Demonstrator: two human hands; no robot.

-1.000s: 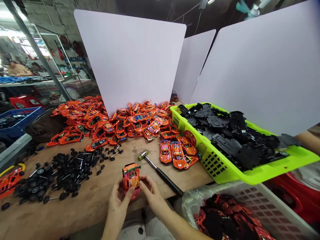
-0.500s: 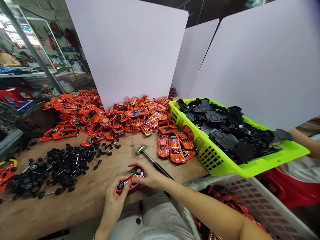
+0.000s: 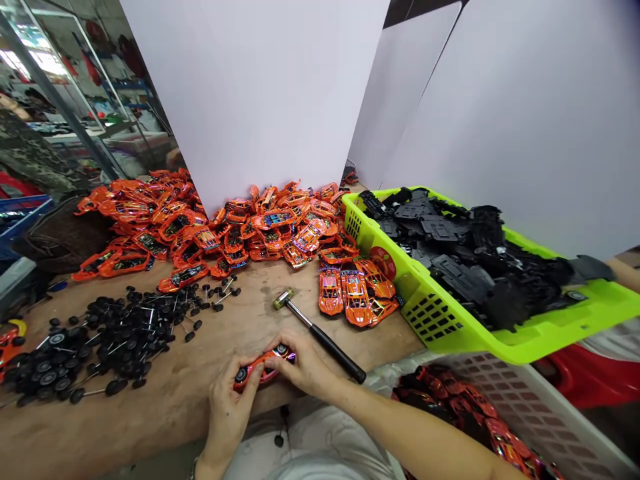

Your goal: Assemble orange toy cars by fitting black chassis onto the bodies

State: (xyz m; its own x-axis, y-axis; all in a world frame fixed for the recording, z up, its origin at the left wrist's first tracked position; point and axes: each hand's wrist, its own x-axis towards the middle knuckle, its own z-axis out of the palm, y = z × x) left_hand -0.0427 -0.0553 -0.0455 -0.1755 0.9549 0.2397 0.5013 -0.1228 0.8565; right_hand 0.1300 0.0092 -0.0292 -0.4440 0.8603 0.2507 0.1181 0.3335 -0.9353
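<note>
Between both hands is an orange toy car (image 3: 269, 375) with black wheels showing at its two ends. My left hand (image 3: 231, 393) is closed on the left end, thumb pressed to the side. The fingers of my right hand (image 3: 306, 367) grip the right end near the other wheel. Just beyond my right hand lies a hammer (image 3: 320, 333) with a yellowish head and a black handle. Several orange car bodies (image 3: 345, 293) rest right of the hammer head. A heap of black wheels on metal axles (image 3: 125, 333) spreads to the left of my hands.
A large pile of orange car shells (image 3: 270, 230) lies at the back against a white panel (image 3: 265, 100). On the right stands a lime-green basket (image 3: 430, 327) of black chassis parts. Below it, a white crate (image 3: 545, 407) holds orange cars. Another person's arm (image 3: 625, 270) shows at the right edge.
My right hand's fingers have drawn in closer around the car, which remains in both hands. The view has shifted slightly, and the whole hammer handle now shows.
</note>
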